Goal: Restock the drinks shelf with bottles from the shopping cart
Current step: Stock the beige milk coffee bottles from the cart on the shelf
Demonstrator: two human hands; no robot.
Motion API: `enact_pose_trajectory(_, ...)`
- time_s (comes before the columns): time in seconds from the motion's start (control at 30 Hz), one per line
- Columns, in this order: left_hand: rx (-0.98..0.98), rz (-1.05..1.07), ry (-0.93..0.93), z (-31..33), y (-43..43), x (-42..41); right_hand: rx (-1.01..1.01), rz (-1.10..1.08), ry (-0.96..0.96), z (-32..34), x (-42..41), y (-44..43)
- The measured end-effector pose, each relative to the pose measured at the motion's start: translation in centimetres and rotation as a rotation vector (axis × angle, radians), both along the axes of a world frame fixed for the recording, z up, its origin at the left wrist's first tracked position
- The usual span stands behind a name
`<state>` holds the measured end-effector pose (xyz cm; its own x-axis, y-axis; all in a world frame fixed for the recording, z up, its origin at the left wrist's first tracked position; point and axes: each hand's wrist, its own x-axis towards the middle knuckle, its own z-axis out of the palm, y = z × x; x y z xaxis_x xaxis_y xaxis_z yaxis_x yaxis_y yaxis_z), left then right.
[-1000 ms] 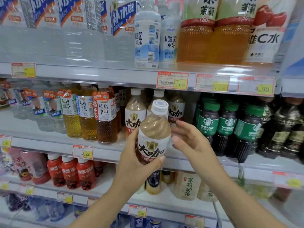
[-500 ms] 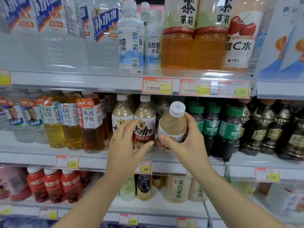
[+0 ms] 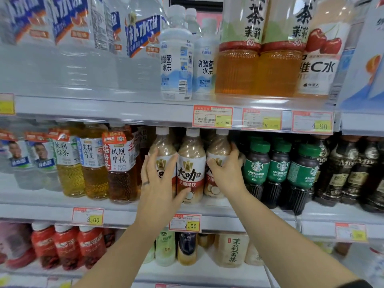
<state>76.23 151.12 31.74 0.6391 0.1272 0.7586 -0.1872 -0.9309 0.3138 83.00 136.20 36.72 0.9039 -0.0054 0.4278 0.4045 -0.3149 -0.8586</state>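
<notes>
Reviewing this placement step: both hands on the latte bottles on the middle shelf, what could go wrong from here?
1. The right hand grips the rightmost beige white-capped latte bottle, tight beside the green-capped dark Americano bottles; pulling out could nudge them.
2. The left hand lies flat against the leftmost latte bottle; a push could tip it toward the amber tea bottle.

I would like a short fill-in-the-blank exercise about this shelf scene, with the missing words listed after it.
1. The right hand grips the latte bottle next to the bottles with ____ caps.
2. The price tag under the latte bottles reads ____.
3. The left hand wears a ____ on one finger.

Missing words: green; 7.00; ring
</notes>
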Motion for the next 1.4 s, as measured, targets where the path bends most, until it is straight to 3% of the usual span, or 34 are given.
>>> enact_pose_trajectory(0.27,0.0,-0.023,0.02,0.0,0.6,-0.2,0.05,0.031,0.015,-0.3,2.0,0.5)
enact_pose_trajectory(0.47,0.033,-0.022,0.002,-0.1,0.8,-0.2,0.005,-0.02,0.143,-2.8,2.2,0.6)
enact_pose_trajectory(0.73,0.043,-0.015,-0.001,-0.1,0.7,-0.1,-0.041,-0.04,0.16,-3.2,3.2,0.5)
enact_pose_trajectory(0.87,0.045,-0.036,0.013,-0.1,0.7,-0.3,-0.054,-0.01,0.146,-2.9,1.6,0.1)
enact_pose_trajectory(1.0,0.025,-0.122,-0.039,-0.8,1.0,-2.3,-0.068,0.024,-0.019,-3.4,-4.4,-1.1)
enact_pose_trajectory(1.1,-0.049,-0.172,-0.076,-3.2,2.6,-5.8,-0.026,0.099,-0.218,-5.6,-10.0,-0.8)
enact_pose_trajectory(1.17,-0.098,-0.164,-0.047,-6.3,4.4,-8.6,-0.057,0.208,-0.212,-8.4,-12.3,1.0)
enact_pose_trajectory(1.4,-0.38,0.161,0.317,-21.1,13.4,-20.5,-0.471,0.627,0.231,-23.9,-16.7,12.1)
